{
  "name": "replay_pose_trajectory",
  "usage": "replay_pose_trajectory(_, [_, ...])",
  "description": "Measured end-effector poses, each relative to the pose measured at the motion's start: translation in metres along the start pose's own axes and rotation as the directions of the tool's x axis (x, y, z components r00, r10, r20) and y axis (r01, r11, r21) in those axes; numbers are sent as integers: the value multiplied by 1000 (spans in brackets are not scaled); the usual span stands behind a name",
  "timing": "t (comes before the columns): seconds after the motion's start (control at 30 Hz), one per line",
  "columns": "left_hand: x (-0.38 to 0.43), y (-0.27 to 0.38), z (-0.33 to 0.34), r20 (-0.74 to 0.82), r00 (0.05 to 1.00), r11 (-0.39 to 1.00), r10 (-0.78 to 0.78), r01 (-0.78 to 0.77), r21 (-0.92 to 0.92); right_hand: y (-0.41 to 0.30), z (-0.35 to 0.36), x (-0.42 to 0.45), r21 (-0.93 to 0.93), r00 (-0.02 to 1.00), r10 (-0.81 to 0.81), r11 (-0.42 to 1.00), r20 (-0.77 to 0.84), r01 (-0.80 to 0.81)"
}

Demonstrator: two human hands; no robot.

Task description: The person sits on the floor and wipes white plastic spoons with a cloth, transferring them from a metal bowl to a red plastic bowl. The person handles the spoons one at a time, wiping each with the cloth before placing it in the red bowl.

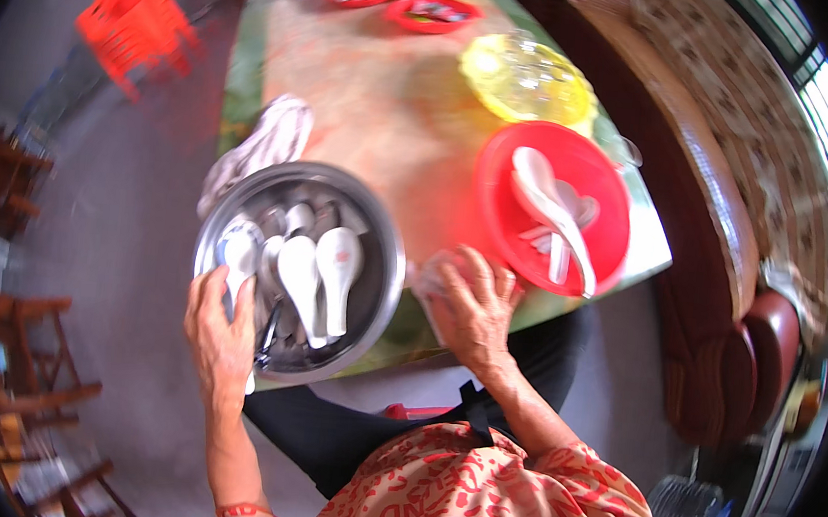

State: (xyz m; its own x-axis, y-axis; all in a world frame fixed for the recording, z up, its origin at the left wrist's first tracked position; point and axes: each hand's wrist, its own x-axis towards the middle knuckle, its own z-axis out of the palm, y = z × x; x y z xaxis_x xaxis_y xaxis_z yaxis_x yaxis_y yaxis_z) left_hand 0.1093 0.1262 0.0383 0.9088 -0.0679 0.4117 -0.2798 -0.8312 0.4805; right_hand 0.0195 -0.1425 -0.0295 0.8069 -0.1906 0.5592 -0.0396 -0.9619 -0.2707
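At the left rim of a stainless-steel basin (390, 293), my left hand (219, 337) grips a white spoon with a blue-marked bowl (239, 247). Its handle runs behind my fingers. Inside the basin lie two white soup spoons (339, 274) and several metal spoons (299, 217). My right hand (476, 308) is curled over a pale, crumpled cloth (430, 282) at the table's near edge; my fingers hide much of it. Just beyond is a red plastic basin (608, 238), holding a large white ladle (548, 204) and several smaller white spoons (559, 256).
A striped cloth (270, 135) lies beyond the steel basin on the marble-patterned table (369, 99). Clear glasses fill a yellow basket (484, 91). Red dishes (434, 28) stand at the far end. Red plastic stools (128, 19) are left, a brown sofa (702, 343) right.
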Motion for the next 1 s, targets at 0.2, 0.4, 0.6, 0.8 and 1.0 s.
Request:
replay_pose_trajectory(0.2, [-20,72,0,122,980,975,160,-138,-172,6,-14,-17,86,999,-3,996,-53,7])
replay_pose_trajectory(0.4, [-38,121,32,260,904,910,340,-247,-331,16,-39,-33,262,998,-61,963,-14,62])
replay_pose_trajectory(0.6, [-42,167,68,239,811,802,533,-395,-449,45,-89,-39,332,967,-66,932,-247,149])
replay_pose_trajectory(0.8, [-42,206,112,145,755,720,639,-521,-459,111,-125,-21,149,920,56,989,-388,2])
replay_pose_trajectory(1.0, [-41,232,137,3,756,704,654,-607,-368,155,-116,9,-6,957,186,981,-221,-192])
